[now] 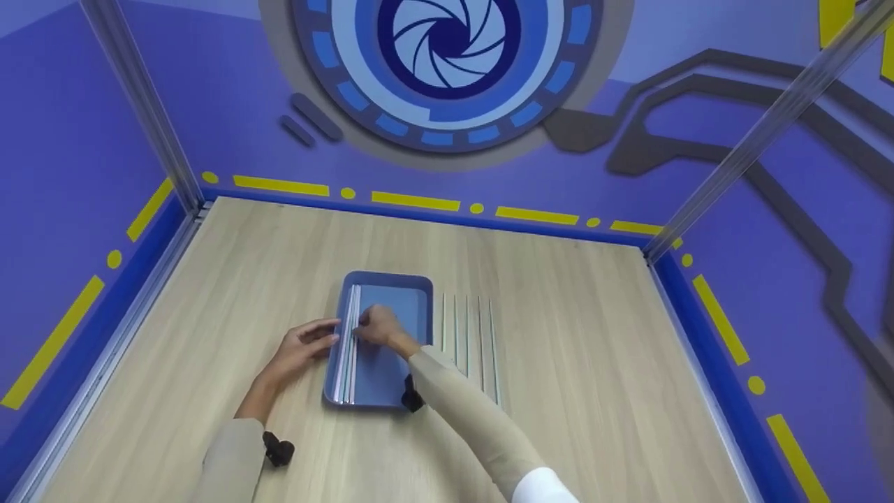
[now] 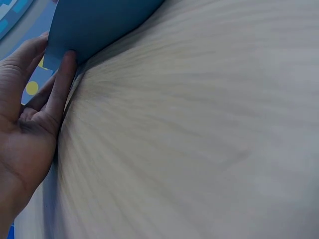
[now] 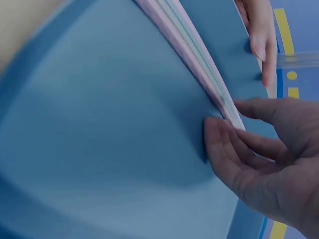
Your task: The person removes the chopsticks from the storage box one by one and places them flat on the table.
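Observation:
A blue rectangular tray [image 1: 380, 381] lies on the wooden table. Along its left side runs a bundle of long thin sticks [image 1: 347, 374], pale pink, white and pale green. Over the tray, my right hand [image 1: 379, 326] pinches the bundle near its middle; in the right wrist view the thumb and fingers [image 3: 214, 137] stand on either side of the sticks. My left hand [image 1: 297, 353] touches the tray's left outer wall with loosely extended fingers [image 2: 65, 74] and holds nothing. Some of its fingers are hidden behind the wall in the left wrist view.
Several more thin sticks [image 1: 480, 328] lie apart, roughly parallel, on the table [image 1: 573, 363] right of the tray; my right forearm covers their lower parts. Blue printed panels [image 1: 209, 91] and metal posts [image 1: 143, 98] enclose the table.

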{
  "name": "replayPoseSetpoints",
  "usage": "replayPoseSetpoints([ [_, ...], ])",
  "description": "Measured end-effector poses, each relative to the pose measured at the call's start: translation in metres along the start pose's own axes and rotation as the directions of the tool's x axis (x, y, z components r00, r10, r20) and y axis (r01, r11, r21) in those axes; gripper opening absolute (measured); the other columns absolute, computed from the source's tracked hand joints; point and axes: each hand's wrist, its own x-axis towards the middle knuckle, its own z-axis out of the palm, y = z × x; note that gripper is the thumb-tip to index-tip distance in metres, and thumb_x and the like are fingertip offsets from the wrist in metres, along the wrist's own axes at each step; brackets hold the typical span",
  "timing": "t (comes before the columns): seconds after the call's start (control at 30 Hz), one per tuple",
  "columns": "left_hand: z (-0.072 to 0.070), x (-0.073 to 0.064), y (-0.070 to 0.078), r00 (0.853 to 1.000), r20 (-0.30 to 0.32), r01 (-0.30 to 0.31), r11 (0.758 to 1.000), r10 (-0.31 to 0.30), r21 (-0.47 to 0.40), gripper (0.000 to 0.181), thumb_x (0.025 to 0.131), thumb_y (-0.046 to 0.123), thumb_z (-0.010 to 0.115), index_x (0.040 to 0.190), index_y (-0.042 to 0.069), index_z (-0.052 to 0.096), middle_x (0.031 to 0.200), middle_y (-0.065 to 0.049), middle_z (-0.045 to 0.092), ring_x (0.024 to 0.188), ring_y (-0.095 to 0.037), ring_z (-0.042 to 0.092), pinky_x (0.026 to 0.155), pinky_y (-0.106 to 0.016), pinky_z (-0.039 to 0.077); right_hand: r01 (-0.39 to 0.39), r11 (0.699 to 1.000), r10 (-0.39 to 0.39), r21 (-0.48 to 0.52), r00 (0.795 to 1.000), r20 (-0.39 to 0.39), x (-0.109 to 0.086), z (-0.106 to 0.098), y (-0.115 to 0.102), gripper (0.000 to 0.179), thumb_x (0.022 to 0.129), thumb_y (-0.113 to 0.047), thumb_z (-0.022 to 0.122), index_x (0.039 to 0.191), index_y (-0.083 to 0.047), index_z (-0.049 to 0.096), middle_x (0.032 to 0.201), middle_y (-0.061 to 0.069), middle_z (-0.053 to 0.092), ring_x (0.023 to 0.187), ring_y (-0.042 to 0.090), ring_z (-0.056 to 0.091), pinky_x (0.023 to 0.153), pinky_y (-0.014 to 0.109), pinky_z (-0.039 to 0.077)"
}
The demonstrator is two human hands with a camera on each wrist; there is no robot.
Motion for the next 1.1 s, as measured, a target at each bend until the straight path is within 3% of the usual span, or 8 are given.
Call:
replayPoseSetpoints([
  [0.1, 0.003, 0.000, -0.003, 1.000, 0.018, -0.007, 1.000, 0.007, -0.006, 0.052, 0.099, 0.009, 0.068, 0.144, -0.010, 0.050, 0.140, -0.029, 0.056, 0.110, -0.009, 0.067, 0.093, -0.026, 0.060, 0.007, 1.000, -0.009, -0.022, 0.997, -0.082, -0.001, 0.007, 0.002, 0.018, 0.089, -0.003, 0.073, 0.071, -0.001, 0.067, 0.058, -0.002, 0.054, 0.049, 0.006, 0.044, 0.044, 0.016, 0.035],
  [0.2, 0.004, -0.001, -0.004, 0.999, 0.034, -0.016, 1.000, 0.016, -0.008, 0.053, 0.099, 0.009, 0.067, 0.144, -0.011, 0.048, 0.139, -0.027, 0.058, 0.111, -0.010, 0.067, 0.093, -0.026, 0.061, 0.015, 1.000, -0.018, -0.025, 0.991, -0.136, -0.003, 0.011, 0.004, 0.024, 0.086, 0.002, 0.072, 0.065, -0.003, 0.062, 0.054, -0.004, 0.048, 0.046, 0.006, 0.041, 0.042, 0.015, 0.031],
  [0.4, 0.004, -0.002, -0.004, 0.999, 0.042, -0.020, 1.000, 0.020, -0.002, 0.052, 0.099, 0.009, 0.067, 0.144, -0.011, 0.048, 0.140, -0.029, 0.057, 0.110, -0.009, 0.068, 0.093, -0.026, 0.060, 0.013, 1.000, -0.013, -0.003, 0.988, -0.151, -0.006, 0.011, 0.007, 0.006, 0.086, 0.003, 0.072, 0.088, 0.006, 0.076, 0.072, 0.010, 0.071, 0.053, 0.008, 0.051, 0.046, 0.015, 0.037],
  [0.67, 0.003, -0.003, -0.001, 1.000, 0.004, 0.003, 0.999, -0.003, 0.036, 0.050, 0.098, 0.011, 0.068, 0.143, -0.006, 0.054, 0.144, -0.030, 0.054, 0.111, -0.008, 0.066, 0.093, -0.024, 0.060, -0.050, 0.996, 0.057, 0.069, 0.993, -0.106, -0.011, 0.003, 0.008, 0.015, 0.089, 0.004, 0.070, 0.103, 0.007, 0.074, 0.081, 0.009, 0.069, 0.060, 0.011, 0.058, 0.049, 0.018, 0.045],
  [0.87, 0.001, -0.002, -0.001, 1.000, -0.016, -0.007, 1.000, 0.007, 0.024, 0.050, 0.098, 0.008, 0.068, 0.142, -0.007, 0.053, 0.140, -0.029, 0.057, 0.108, -0.006, 0.067, 0.091, -0.025, 0.061, -0.067, 0.998, 0.067, 0.008, 0.991, -0.113, -0.013, 0.001, 0.009, 0.012, 0.090, 0.003, 0.070, 0.101, 0.004, 0.075, 0.083, 0.012, 0.073, 0.061, 0.012, 0.062, 0.052, 0.021, 0.052],
  [1.1, 0.000, -0.001, 0.000, 1.000, -0.017, -0.009, 1.000, 0.009, 0.025, 0.049, 0.098, 0.008, 0.068, 0.142, -0.007, 0.054, 0.141, -0.031, 0.056, 0.107, -0.007, 0.067, 0.091, -0.024, 0.060, 0.012, 0.994, -0.027, -0.104, 0.990, -0.140, -0.014, -0.003, 0.018, 0.008, 0.089, 0.002, 0.069, 0.093, 0.003, 0.076, 0.081, 0.012, 0.075, 0.060, 0.009, 0.059, 0.050, 0.019, 0.051],
])
